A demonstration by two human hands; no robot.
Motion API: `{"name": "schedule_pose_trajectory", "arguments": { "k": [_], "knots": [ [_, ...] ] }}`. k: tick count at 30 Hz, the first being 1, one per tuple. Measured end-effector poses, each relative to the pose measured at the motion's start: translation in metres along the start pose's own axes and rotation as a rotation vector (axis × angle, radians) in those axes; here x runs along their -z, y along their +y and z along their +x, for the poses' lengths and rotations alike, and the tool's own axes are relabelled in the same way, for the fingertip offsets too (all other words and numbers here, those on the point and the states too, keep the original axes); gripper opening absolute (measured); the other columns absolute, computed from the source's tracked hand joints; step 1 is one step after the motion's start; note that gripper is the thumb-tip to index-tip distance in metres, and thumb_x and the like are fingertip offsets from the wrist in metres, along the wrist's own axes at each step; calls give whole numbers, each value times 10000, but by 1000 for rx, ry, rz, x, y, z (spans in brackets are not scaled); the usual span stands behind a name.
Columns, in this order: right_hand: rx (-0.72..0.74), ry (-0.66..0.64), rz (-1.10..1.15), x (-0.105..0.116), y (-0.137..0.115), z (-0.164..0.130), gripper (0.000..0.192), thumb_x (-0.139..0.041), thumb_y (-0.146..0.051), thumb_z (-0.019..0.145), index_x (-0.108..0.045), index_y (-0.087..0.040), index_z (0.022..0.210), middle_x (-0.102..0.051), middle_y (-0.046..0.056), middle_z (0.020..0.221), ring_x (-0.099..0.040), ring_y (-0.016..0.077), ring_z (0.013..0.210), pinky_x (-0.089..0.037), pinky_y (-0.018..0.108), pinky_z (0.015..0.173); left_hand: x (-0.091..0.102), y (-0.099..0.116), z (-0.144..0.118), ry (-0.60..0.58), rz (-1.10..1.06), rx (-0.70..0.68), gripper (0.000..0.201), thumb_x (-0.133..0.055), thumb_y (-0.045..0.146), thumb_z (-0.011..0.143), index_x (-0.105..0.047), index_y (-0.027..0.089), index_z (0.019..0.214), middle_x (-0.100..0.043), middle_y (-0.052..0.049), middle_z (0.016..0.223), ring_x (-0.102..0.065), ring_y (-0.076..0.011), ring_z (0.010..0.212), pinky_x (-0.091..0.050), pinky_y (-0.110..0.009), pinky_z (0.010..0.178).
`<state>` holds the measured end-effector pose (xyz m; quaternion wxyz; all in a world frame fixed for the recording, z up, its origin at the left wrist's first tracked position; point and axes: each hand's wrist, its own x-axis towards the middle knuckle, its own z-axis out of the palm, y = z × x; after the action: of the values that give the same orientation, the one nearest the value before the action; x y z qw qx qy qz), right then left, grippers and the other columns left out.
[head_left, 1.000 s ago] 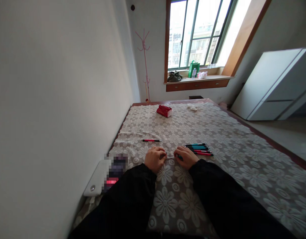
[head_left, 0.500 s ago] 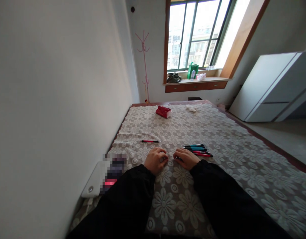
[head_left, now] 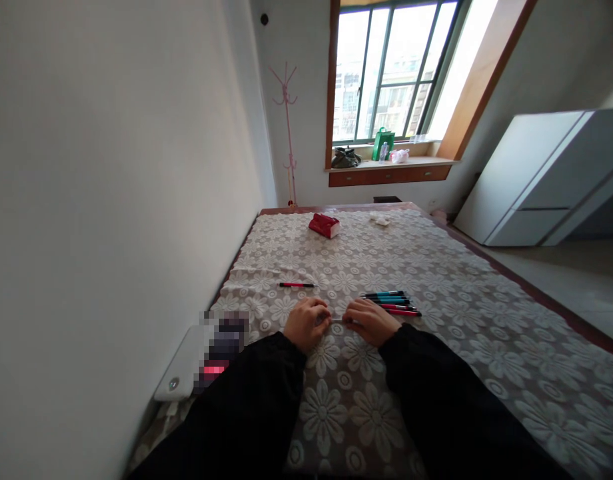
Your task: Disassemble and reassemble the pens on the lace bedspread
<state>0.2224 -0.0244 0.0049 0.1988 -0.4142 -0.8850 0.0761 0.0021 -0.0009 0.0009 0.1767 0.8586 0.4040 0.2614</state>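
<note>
My left hand (head_left: 308,324) and my right hand (head_left: 370,321) face each other low over the patterned tablecloth (head_left: 336,260), both with fingers closed. Between their fingertips runs a thin pale rod (head_left: 337,320), pinched at either end; its ends are hidden, so its kind is unclear. Just beyond my left hand lies a red and black pen (head_left: 297,285). Beside my right hand, a group of pens lies side by side: teal pens (head_left: 389,298) behind, red pens (head_left: 404,311) in front, partly covered by the hand.
At the left by the wall lie a white power bank-like device (head_left: 179,367) with a cable and a blurred-out item (head_left: 221,353). Farther back on the table are a red tissue pack (head_left: 324,225) and a small white thing (head_left: 380,221). A wall (head_left: 136,167) borders the left side.
The view has shifted slightly. Slightly more of the pale rod shows between my fingertips. Both hands stay close together, and the pens lie where they were.
</note>
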Motion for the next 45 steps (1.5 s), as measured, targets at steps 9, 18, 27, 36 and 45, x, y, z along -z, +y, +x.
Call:
{"name": "schedule_pose_trajectory", "arguments": {
  "k": [9,18,27,36,45],
  "knots": [
    [-90,47,-67,-13,1,0,155,-514,-217,903,-651,-220,977,-639,60,924,-551,208,885,-397,333,786,2,-4,0,54,-1,48,361,-491,37,680,-653,238,933,-632,-22,1084,-538,-202,1056,-411,-348,978],
    [-202,9,-129,-10,11,-1,78,-598,-157,837,-641,-208,797,-643,45,876,-551,212,881,-382,332,765,1,-2,-1,29,32,67,430,-493,51,696,-596,231,1072,-622,-44,1111,-523,-216,1075,-396,-364,966],
    [-275,17,-190,-7,9,-2,77,-573,-171,852,-631,-194,807,-638,49,896,-553,205,900,-378,320,782,-3,-7,-3,67,25,31,118,-616,188,756,-679,228,847,-607,-41,1036,-510,-215,1047,-406,-369,953],
    [-274,4,-162,-10,5,0,94,-553,-181,866,-634,-190,819,-638,52,902,-561,201,905,-396,309,792,-5,-9,-2,74,-13,40,103,-635,219,770,-708,241,840,-637,-26,1009,-525,-209,1032,-409,-366,943],
    [-271,30,-132,-8,14,-3,76,-563,-163,837,-623,-192,803,-632,49,905,-565,201,896,-395,313,789,-5,-11,-2,75,-10,54,114,-630,257,795,-736,233,830,-650,-44,995,-542,-208,1018,-422,-362,921]
  ]
}}
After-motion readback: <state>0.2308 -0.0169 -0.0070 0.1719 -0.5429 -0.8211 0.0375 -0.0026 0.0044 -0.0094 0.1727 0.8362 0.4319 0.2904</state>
